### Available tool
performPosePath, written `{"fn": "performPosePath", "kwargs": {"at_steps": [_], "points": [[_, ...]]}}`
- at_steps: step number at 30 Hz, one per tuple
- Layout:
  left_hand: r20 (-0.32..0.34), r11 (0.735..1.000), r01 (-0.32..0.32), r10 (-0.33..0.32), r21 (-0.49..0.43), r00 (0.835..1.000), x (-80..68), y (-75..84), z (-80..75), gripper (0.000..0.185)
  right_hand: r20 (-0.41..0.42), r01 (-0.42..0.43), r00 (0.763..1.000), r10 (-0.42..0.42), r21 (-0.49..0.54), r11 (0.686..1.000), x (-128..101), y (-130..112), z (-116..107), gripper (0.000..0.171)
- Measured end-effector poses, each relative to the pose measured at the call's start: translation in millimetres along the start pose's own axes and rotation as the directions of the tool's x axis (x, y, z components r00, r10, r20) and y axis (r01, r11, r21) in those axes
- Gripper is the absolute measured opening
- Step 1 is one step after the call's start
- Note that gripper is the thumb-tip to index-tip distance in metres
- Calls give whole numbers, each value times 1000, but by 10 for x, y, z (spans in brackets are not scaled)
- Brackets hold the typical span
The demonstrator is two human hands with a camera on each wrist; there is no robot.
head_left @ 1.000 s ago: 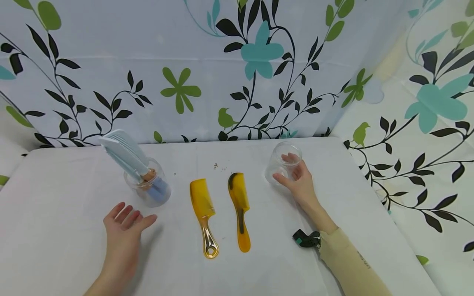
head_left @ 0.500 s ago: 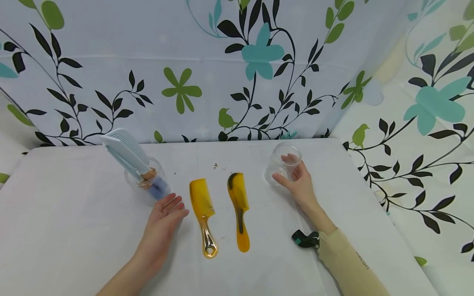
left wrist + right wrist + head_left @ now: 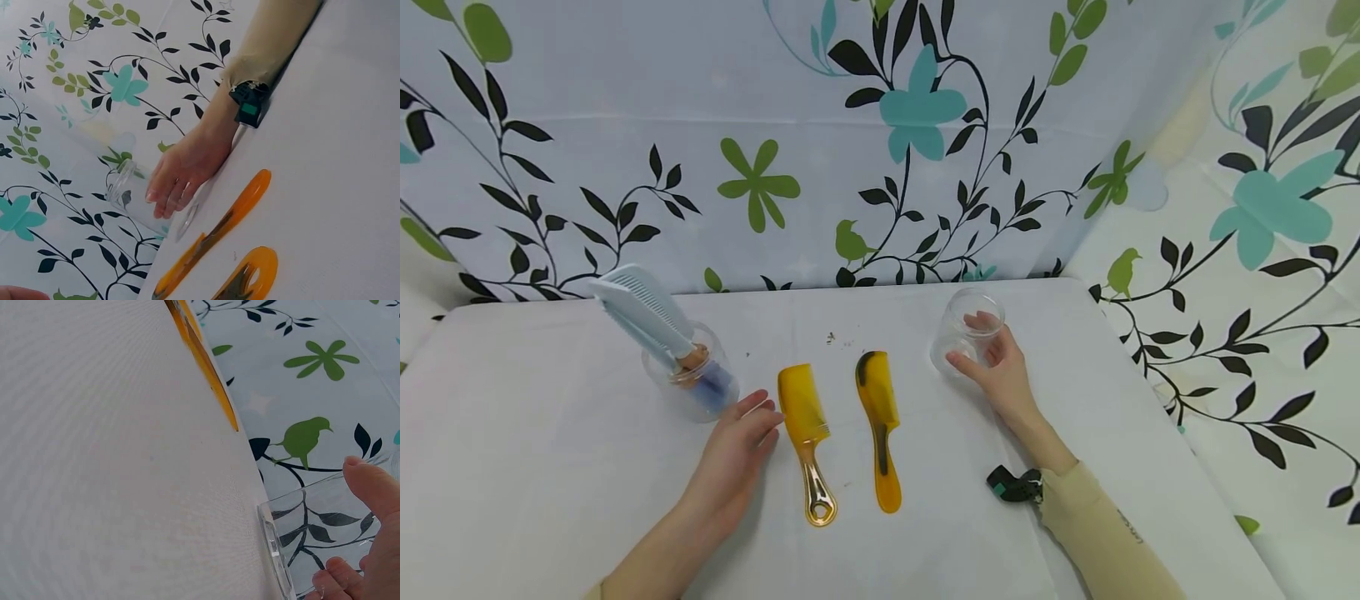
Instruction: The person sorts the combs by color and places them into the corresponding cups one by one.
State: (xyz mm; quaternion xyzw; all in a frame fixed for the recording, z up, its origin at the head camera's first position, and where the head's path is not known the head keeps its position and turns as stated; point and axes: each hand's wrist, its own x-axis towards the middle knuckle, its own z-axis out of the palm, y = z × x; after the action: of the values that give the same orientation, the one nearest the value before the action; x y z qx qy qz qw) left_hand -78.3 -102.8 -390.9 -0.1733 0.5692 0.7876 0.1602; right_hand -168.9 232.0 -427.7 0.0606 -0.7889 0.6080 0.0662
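The right hand (image 3: 1000, 375) curls its fingers and thumb round an empty clear jar (image 3: 964, 333) that stands upright on the tabletop (image 3: 550, 500). The left hand (image 3: 737, 450) lies with relaxed, nearly straight fingers, holding nothing; its fingertips reach the left edge of the yellow comb (image 3: 805, 437), though the head view does not settle whether they touch it.

Take the yellow comb as landmark. It lies flat, teeth end away from the person, its looped handle end nearest them. Just to its right, apart from it and roughly parallel, lies an amber comb (image 3: 878, 425) with a dark patch at its far end. Further right is the empty clear jar. To the comb's left and slightly behind stands a second clear jar (image 3: 692, 383), holding a pale blue comb (image 3: 640, 312) that leans out to the left above the rim.

The left wrist view shows the right hand (image 3: 181, 175) side-on against the jar (image 3: 125, 187) and a black-and-green band (image 3: 250, 106) at the cuff of a beige sleeve (image 3: 275, 37), with both combs' handle ends (image 3: 247, 197) in the foreground. The right wrist view shows closely what the others do not: the jar's thick rim (image 3: 275, 544) and the fingertips (image 3: 369, 481) pressed against the glass, with only a thin edge of the amber comb (image 3: 206, 362) beyond.

A floral curtain (image 3: 880, 125) hangs behind and to the right of it all.
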Motion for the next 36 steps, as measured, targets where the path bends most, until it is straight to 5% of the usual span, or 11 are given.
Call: {"fn": "performPosePath", "kwargs": {"at_steps": [15,36], "points": [[11,971,113,-113,-211,994,55,123,42,65,3,-5,1000,5,1,1000,-11,-12,1,73],[24,974,144,-142,-174,990,120,71,338,65,4,-3,1000,3,12,1000,5,3,-8,73]]}}
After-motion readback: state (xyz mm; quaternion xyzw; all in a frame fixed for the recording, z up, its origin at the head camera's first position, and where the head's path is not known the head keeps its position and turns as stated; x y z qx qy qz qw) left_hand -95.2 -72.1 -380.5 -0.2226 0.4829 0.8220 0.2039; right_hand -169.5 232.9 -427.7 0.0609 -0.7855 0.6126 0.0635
